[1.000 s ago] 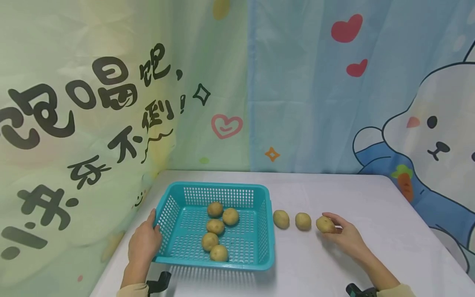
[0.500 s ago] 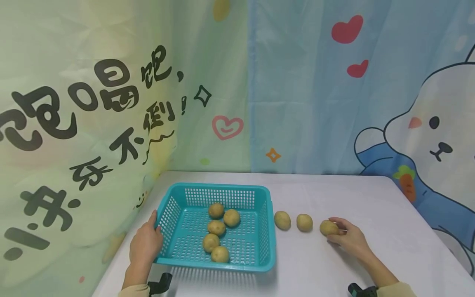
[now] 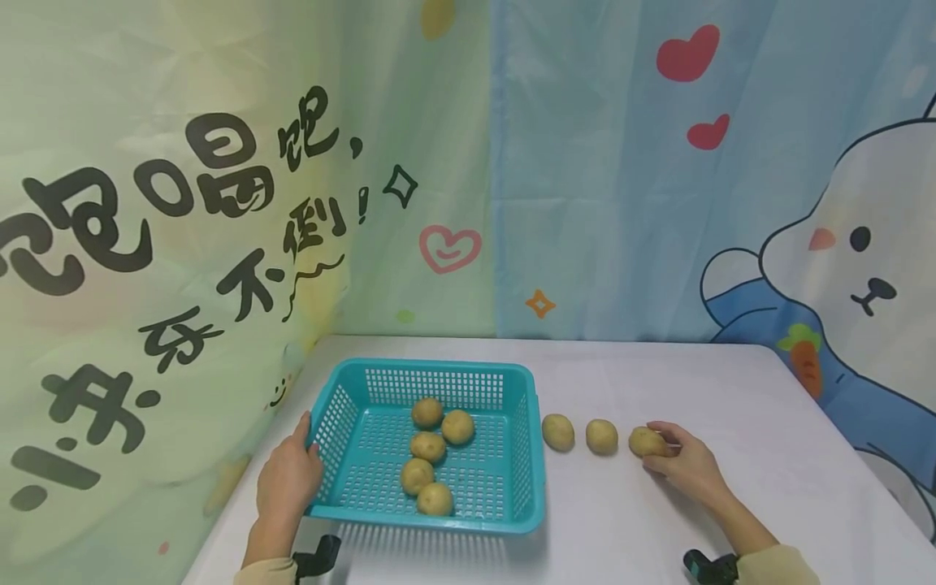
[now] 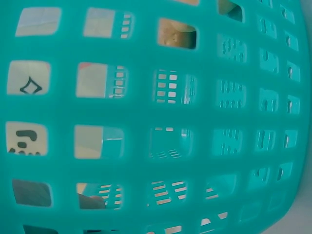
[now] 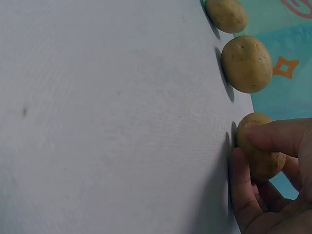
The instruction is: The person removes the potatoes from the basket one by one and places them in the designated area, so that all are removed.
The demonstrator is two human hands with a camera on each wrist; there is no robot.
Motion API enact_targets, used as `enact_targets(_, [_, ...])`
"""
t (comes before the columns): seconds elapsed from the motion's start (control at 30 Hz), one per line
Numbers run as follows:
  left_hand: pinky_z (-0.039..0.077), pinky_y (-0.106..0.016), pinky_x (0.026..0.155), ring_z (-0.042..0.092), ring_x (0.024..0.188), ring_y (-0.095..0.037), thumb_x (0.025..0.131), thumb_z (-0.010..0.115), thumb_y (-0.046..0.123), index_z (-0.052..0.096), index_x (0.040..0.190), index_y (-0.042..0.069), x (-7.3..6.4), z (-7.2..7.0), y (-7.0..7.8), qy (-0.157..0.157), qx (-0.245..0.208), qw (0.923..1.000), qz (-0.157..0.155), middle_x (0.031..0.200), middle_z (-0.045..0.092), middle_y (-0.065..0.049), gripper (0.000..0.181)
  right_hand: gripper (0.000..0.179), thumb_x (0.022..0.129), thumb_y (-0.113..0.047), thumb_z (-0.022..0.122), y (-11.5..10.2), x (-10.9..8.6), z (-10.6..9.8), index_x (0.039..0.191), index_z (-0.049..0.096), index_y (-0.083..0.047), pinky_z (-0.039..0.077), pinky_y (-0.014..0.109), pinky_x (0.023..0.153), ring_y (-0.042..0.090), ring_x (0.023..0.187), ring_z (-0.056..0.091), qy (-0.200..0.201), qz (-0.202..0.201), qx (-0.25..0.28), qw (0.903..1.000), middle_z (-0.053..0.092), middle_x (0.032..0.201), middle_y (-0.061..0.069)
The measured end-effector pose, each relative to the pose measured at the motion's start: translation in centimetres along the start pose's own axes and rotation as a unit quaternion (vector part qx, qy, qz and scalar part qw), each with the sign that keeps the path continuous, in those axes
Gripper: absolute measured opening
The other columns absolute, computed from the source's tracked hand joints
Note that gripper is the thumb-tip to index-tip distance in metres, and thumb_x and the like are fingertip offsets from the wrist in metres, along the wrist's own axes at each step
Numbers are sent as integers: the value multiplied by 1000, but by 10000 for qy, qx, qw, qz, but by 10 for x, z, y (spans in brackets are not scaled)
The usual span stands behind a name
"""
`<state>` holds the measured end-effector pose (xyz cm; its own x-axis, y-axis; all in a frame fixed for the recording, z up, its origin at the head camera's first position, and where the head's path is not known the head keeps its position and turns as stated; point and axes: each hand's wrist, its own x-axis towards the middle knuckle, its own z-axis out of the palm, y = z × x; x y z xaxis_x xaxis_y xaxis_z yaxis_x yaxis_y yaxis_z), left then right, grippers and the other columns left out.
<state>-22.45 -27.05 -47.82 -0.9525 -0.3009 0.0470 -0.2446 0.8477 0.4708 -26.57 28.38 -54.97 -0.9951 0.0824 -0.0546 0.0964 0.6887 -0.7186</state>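
My left hand (image 3: 288, 479) grips the left rim of a teal plastic basket (image 3: 530, 471) with slotted walls. Several round, yellow-brown potatoes (image 3: 418, 477) lie inside it, around the middle. The basket's slotted wall (image 4: 136, 112) fills the left wrist view, with a bit of a finger (image 4: 91, 201) showing through a hole. To the right of the basket, my right hand (image 3: 687, 465) pinches a potato (image 3: 647, 441) between thumb and fingers at the table surface. That potato (image 5: 263, 161) is partly covered by the thumb in the right wrist view. It ends a row with two other potatoes (image 3: 602, 437).
The row's leftmost potato (image 3: 558, 432) sits right beside the basket's right wall. Everything rests on a white-covered table (image 3: 643, 374). Behind it hangs a printed curtain (image 3: 585, 203) with hearts, lettering and a cartoon animal. A dark wrist device (image 3: 709, 567) sits at my right sleeve.
My right hand and the potato it pinches have shifted very slightly to the right. The head view has moved a little; my left hand and the basket stay as they were.
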Motion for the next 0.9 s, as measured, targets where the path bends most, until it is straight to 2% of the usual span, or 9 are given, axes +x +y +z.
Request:
enact_targets(0.13, [38,-34,49,57,73,-30,98,48,8,31,151,0,0,-1,0,17,1,10000,13,133,51,-34,57,66,81,-14,75,0,1,-2,137,45,3,53,47,83,47,112,54,-27,31,5,10000,47,133,36])
enact_targets(0.6, [44,-40,54,61,79,-32,98,49,8,31,151,-1,-1,-1,1,79,66,9999,-6,132,52,-33,57,72,82,-19,75,-2,-2,-6,141,40,5,49,52,89,48,117,52,-77,163,10,9998,43,139,36])
enact_targets(0.73, [43,-39,53,60,79,-32,98,49,8,32,151,0,-1,0,1,91,71,9999,-54,133,52,-33,56,71,83,-20,74,0,-6,-13,141,40,4,53,45,83,47,116,53,-58,185,-6,9998,44,138,35])
enact_targets(0.9, [49,-45,62,63,92,-39,98,49,9,31,151,1,-1,0,1,125,122,9998,-58,131,54,-32,57,66,88,-18,69,-1,-15,-25,142,40,4,56,31,72,43,110,57,102,244,207,9994,42,139,34])
